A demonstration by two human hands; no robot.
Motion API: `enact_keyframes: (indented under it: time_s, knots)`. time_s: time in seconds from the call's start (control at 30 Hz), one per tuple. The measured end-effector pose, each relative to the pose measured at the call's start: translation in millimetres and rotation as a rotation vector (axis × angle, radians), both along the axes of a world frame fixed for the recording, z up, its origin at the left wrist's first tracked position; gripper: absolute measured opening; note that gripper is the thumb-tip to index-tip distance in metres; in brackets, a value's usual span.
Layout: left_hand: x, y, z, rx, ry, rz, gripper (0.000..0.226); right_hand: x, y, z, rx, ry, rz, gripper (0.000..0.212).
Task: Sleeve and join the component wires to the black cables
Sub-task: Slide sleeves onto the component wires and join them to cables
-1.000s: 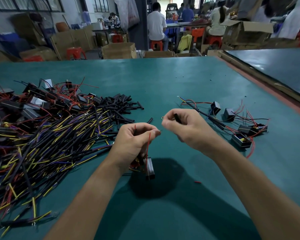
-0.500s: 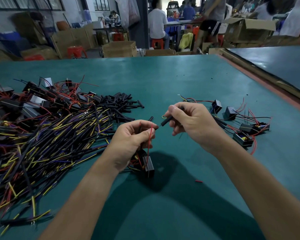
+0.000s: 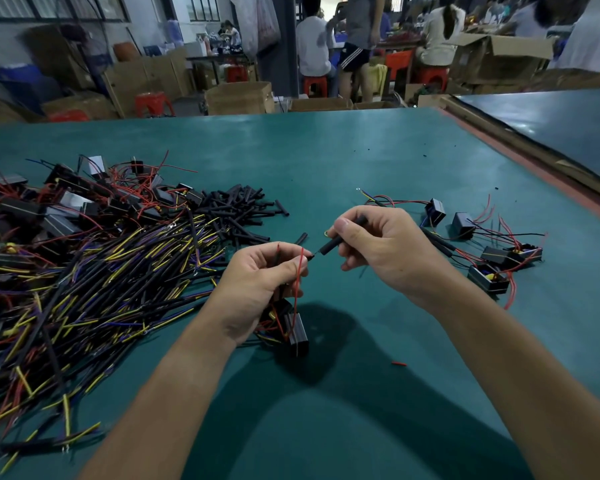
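Observation:
My left hand [image 3: 260, 285] pinches thin component wires near their tips; a red wire [image 3: 299, 271] loops down to a small black box component [image 3: 297, 332] hanging under the hand. My right hand [image 3: 385, 251] pinches a short black sleeve tube [image 3: 329, 247] between thumb and forefinger, its open end almost touching the wire tip at the left fingertips. A black cable runs through the right palm and is mostly hidden. Both hands hover just above the green table [image 3: 326, 161].
A large heap of black cables with yellow and purple ends [image 3: 94, 271] fills the left side, with black components and red wires [image 3: 84, 199] behind and loose black sleeves [image 3: 239, 209] beside. Finished components with cables [image 3: 485, 251] lie right. A red scrap [image 3: 398, 363] lies near.
The right hand has turned the sleeve out from its fist and brought its end to the wire tip held by the left hand. The left hand has barely moved.

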State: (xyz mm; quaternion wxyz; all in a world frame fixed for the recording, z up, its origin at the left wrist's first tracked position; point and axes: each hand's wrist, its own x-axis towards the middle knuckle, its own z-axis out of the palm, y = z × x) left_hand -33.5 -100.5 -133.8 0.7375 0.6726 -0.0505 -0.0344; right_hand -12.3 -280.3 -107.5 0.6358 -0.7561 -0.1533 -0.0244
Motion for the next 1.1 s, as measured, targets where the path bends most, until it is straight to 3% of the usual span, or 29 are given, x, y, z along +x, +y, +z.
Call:
enact_keyframes:
  time_s: [0.37, 0.6, 0.93, 1.1]
  knots:
    - [1, 0, -1, -0.034, -0.01, -0.023, 0.013, -3, -1, 0, 0.03, 0.058, 0.099, 0.025]
    - [0, -5, -7, 0.072, -0.073, 0.002, 0.016, 0, 3, -5, -0.01, 0.013, 0.073, 0.02]
    - [-1, -10, -5, -0.007, -0.017, 0.013, 0.041, -2, 12, -16, -0.177, -0.079, 0.051, 0.024]
    - [1, -8, -7, 0.047, -0.06, 0.062, 0.039, -3, 7, -11, -0.228, -0.12, -0.02, 0.023]
